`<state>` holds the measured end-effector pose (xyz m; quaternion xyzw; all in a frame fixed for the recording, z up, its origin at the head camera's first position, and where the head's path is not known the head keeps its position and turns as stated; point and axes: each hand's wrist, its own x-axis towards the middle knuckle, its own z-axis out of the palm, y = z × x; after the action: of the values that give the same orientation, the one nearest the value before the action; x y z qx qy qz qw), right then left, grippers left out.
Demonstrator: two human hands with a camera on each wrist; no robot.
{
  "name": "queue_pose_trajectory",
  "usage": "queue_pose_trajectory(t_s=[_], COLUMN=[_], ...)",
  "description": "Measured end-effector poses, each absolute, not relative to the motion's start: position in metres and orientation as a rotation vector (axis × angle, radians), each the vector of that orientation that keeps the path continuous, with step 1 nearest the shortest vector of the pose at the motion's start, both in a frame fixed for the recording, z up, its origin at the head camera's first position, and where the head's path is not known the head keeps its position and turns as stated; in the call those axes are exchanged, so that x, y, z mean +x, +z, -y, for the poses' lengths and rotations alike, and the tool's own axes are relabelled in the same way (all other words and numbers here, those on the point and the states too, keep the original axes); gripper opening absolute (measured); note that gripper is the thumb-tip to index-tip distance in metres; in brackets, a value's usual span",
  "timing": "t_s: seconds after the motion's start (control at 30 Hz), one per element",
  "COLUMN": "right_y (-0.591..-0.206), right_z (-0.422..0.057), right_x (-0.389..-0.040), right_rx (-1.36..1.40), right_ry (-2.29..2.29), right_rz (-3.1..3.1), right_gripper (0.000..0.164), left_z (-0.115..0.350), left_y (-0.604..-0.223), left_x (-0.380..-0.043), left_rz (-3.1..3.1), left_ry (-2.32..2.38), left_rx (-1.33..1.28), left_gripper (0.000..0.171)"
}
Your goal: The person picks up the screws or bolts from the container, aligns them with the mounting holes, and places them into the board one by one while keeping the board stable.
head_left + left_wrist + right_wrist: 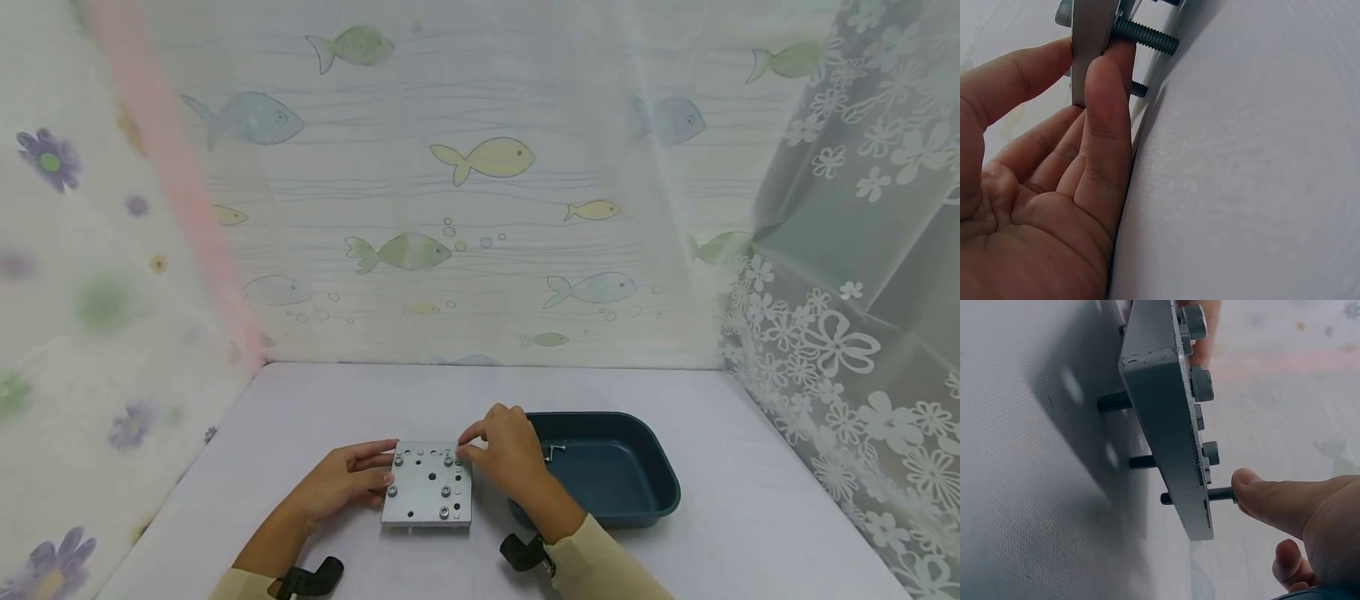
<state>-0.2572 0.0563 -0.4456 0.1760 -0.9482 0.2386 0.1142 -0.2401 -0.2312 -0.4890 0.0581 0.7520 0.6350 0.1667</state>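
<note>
A square silver metal plate (420, 500) with several holes and socket-head screws stands slightly off the white table, screw shanks poking out underneath. My left hand (341, 483) holds its left edge, the thumb on one side and fingers reaching under; in the left wrist view a threaded shank (1147, 35) passes by the fingertips. At the plate's far right corner, the thumb and index finger of my right hand (510, 450) pinch a screw (1221, 494). Its shank is part way through the plate, with the tip showing below; its head is mostly hidden by the thumb.
To the right, close behind my right hand, sits a dark blue plastic tray (667, 492) with a few small screws (553, 452) at its left side. Patterned curtains (480, 208) hang behind and on both sides of the white table (337, 400).
</note>
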Motion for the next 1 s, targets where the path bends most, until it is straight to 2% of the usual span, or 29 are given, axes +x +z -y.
queue_pose_trajectory(t_s=[1.0], right_y=[-0.4526], right_z=[-0.0553], right_x=[-0.2580], right_rx=[0.494], right_ry=[0.622], right_rz=[2.825], right_gripper=[0.009], left_z=[0.2297], left_y=[-0.4917], left_x=[-0.2387], left_rz=[-2.139], left_ry=[1.822], left_rx=[0.146], left_gripper=[0.074])
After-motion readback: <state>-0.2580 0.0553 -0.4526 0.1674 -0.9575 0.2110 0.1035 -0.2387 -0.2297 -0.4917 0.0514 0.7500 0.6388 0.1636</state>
